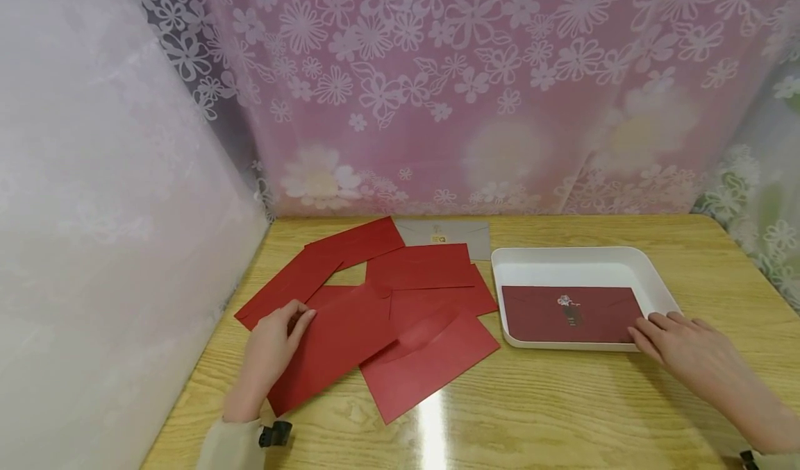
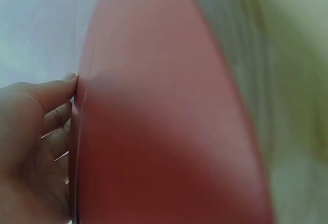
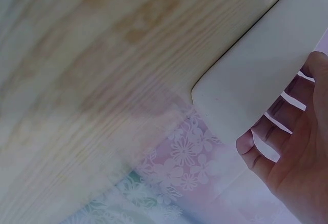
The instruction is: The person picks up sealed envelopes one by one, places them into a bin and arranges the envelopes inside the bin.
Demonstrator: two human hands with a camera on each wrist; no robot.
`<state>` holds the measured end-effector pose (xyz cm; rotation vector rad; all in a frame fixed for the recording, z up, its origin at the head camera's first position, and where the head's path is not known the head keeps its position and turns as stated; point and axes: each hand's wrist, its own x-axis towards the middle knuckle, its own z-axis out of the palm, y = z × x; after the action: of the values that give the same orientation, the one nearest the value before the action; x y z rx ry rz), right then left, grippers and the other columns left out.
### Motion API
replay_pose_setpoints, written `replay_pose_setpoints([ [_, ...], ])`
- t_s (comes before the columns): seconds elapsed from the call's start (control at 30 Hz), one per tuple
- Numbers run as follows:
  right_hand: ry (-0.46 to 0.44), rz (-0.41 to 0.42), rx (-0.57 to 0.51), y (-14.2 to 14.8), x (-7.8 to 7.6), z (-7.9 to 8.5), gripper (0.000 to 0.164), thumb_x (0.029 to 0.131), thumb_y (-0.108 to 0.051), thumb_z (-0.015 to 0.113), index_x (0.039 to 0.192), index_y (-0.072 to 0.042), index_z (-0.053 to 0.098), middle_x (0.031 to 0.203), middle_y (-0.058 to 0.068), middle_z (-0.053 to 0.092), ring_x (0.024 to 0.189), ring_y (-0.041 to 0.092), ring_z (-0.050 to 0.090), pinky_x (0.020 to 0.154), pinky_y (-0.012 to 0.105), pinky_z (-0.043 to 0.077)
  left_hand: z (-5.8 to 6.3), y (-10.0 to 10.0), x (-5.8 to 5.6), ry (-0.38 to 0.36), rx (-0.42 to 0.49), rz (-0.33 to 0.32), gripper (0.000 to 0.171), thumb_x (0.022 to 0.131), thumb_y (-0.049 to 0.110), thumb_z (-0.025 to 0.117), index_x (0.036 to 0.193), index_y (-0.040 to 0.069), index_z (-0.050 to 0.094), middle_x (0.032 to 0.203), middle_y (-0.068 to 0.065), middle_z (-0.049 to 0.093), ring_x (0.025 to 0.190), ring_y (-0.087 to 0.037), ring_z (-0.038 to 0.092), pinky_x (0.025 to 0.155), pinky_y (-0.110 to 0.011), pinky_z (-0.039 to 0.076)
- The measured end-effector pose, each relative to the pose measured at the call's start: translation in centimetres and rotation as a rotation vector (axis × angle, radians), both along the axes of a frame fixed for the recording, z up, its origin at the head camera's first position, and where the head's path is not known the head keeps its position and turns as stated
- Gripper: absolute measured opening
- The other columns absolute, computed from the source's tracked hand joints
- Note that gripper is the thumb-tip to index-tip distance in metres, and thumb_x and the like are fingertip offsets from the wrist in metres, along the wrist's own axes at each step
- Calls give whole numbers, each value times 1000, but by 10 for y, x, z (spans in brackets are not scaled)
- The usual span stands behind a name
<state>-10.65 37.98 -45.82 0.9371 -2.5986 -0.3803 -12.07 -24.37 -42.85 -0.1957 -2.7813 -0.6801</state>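
Note:
My left hand pinches a red envelope by its left edge, thumb on one side and fingers on the other. In the left wrist view the held envelope bows and fills most of the picture. Under and beyond it lie several other red envelopes, overlapping on the table. My right hand grips the front right corner of a white tray, its fingers curled over the rim. A dark red envelope with a small printed picture lies in the tray's front part.
A grey envelope with a gold mark lies at the back, partly under the red ones. The wooden table meets a pink flowered curtain behind and a pale curtain at the left.

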Motion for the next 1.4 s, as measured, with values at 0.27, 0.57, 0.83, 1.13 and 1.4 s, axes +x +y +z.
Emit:
replay_pose_setpoints([
  [0.27,27,-2,-73,-3,-1,1,88,104,-35,-15,98,-7,68,91,4,58,78,29,56,57,43,48,9,25,-13,55,-30,-35,9,99,23,69,99,13,68,81,2,61,70,-12,50,59,-30,43],
  [0.57,52,22,-83,-1,-3,0,88,106,-34,-14,98,-6,69,91,4,58,78,30,56,56,43,48,17,59,-28,163,-94,-137,11,97,23,71,99,12,70,87,1,68,75,-14,50,58,-30,48],
  [0.83,69,43,-45,1,-3,0,90,104,-27,-17,101,-4,70,96,8,62,81,31,59,57,43,50,32,91,-43,276,-118,-254,11,97,24,71,96,13,69,82,4,66,74,-13,44,59,-26,44],
  [1.13,62,53,-77,0,-1,1,85,106,-27,-12,101,-5,69,95,7,60,80,30,57,55,42,47,48,126,-60,348,-114,-388,12,100,23,67,96,12,65,79,2,63,75,-15,44,69,-28,42],
  [1.4,62,32,-107,-1,-2,2,86,106,-33,-13,99,-7,69,91,4,58,77,27,55,53,39,44,61,163,-74,364,-55,-447,13,101,24,65,96,12,64,83,1,64,79,-17,49,69,-28,44],
])
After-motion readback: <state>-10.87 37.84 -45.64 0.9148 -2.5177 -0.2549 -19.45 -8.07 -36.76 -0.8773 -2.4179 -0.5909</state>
